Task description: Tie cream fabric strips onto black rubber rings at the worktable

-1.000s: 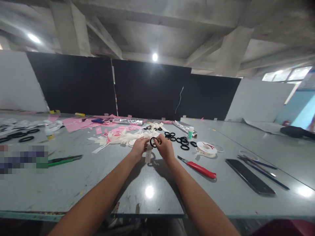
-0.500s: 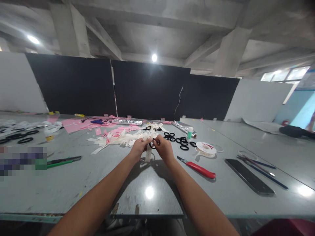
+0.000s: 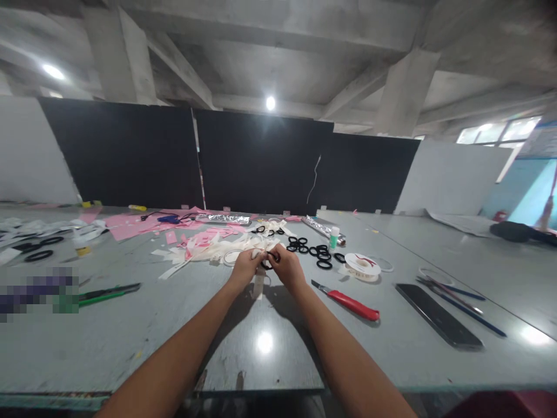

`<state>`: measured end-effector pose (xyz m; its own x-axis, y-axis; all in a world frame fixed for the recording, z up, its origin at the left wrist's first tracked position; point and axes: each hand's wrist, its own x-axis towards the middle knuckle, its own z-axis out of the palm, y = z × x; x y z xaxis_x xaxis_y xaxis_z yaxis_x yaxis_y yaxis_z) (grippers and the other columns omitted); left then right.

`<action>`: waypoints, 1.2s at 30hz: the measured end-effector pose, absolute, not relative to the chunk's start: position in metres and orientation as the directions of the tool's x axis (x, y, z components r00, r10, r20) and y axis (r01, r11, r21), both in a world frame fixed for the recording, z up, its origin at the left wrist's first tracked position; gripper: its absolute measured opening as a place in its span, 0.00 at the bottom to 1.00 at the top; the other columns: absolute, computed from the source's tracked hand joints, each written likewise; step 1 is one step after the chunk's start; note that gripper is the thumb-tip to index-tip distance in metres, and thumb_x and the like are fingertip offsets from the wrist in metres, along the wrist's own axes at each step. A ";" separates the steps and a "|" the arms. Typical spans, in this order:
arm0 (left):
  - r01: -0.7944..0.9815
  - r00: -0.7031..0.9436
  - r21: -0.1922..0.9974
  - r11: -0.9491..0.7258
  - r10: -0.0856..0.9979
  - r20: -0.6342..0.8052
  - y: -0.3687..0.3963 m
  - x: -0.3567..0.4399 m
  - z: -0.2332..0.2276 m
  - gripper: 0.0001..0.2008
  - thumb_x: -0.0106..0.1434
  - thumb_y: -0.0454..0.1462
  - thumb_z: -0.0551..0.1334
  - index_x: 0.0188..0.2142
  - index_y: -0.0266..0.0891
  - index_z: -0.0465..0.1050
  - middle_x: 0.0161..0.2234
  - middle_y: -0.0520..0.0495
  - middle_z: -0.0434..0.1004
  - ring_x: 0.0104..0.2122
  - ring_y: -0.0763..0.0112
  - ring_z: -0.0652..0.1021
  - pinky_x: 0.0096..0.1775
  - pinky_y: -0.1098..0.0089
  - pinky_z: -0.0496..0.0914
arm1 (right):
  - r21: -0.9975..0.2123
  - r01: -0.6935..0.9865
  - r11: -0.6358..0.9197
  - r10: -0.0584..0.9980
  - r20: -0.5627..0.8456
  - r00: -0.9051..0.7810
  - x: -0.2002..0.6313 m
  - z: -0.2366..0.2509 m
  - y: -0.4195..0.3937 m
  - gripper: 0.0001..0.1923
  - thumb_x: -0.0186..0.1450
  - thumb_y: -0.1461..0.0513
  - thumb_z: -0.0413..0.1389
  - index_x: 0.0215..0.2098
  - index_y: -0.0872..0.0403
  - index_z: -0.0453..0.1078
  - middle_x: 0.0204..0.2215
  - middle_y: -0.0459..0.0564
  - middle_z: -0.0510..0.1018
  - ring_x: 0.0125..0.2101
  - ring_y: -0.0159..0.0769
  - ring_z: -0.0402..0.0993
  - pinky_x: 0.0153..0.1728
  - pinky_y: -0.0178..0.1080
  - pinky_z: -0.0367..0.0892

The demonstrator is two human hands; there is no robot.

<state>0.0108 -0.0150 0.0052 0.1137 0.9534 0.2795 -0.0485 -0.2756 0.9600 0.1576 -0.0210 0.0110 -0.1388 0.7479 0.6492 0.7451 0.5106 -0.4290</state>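
Observation:
Both of my hands meet over the middle of the grey table (image 3: 130, 331). My left hand (image 3: 245, 267) pinches a white ribbon strip (image 3: 259, 283) that hangs down to the table. My right hand (image 3: 285, 267) grips a black ring (image 3: 268, 261) held against that strip. The ring is partly hidden by my fingers. Just beyond my hands lies a heap of white and pink ribbon scraps (image 3: 204, 247), and several loose black rings (image 3: 315, 251) lie to the right of it.
A red-handled knife (image 3: 348, 302) lies right of my right arm, then a white ribbon spool (image 3: 364, 265), a dark phone (image 3: 437, 322) and blue pens (image 3: 461, 299). Green-handled scissors (image 3: 107, 293) lie left. A green-capped glue bottle (image 3: 334, 236) stands by the foil rolls. Black panels wall the far edge.
My hands have stayed together and sunk slightly toward the table. The ring is now more covered by my fingers than a second ago.

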 end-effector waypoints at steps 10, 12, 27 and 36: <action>-0.116 0.070 0.958 -0.261 0.960 0.270 -0.004 0.002 0.000 0.20 0.49 0.50 0.67 0.30 0.35 0.72 0.24 0.48 0.73 0.22 0.71 0.73 0.25 0.69 0.71 | -0.291 0.743 0.602 0.603 0.776 -0.185 0.158 0.014 -0.023 0.12 0.61 0.64 0.51 0.43 0.55 0.68 0.37 0.53 0.73 0.41 0.40 0.68 0.43 0.39 0.61; -0.131 0.011 0.948 -0.291 0.955 0.295 -0.004 0.000 0.002 0.21 0.48 0.50 0.67 0.31 0.35 0.73 0.25 0.48 0.74 0.23 0.71 0.73 0.26 0.70 0.71 | -0.219 0.740 0.636 0.525 0.825 -0.208 0.157 0.020 -0.028 0.11 0.61 0.65 0.50 0.42 0.56 0.69 0.38 0.55 0.72 0.43 0.42 0.65 0.47 0.42 0.60; -0.458 0.172 0.877 -0.146 0.953 0.249 -0.023 0.017 0.015 0.07 0.46 0.36 0.64 0.26 0.36 0.69 0.24 0.51 0.70 0.26 0.73 0.72 0.35 0.71 0.68 | -0.167 0.860 0.483 0.609 0.770 -0.192 0.143 0.010 -0.025 0.18 0.65 0.57 0.51 0.51 0.57 0.66 0.41 0.57 0.75 0.40 0.43 0.69 0.43 0.41 0.61; 0.071 0.084 0.847 -0.528 0.849 0.522 -0.024 0.016 0.015 0.14 0.48 0.31 0.59 0.36 0.41 0.76 0.36 0.48 0.75 0.31 0.68 0.71 0.38 0.70 0.65 | -0.411 0.795 0.445 0.720 0.692 -0.045 0.154 0.012 -0.018 0.12 0.65 0.57 0.50 0.36 0.54 0.72 0.31 0.52 0.77 0.33 0.38 0.71 0.34 0.36 0.61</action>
<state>0.0165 -0.0245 0.0147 0.0839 0.8489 0.5219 0.0708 -0.5275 0.8466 0.1538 -0.0179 0.0120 -0.0454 0.7204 0.6921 0.7953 0.4453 -0.4113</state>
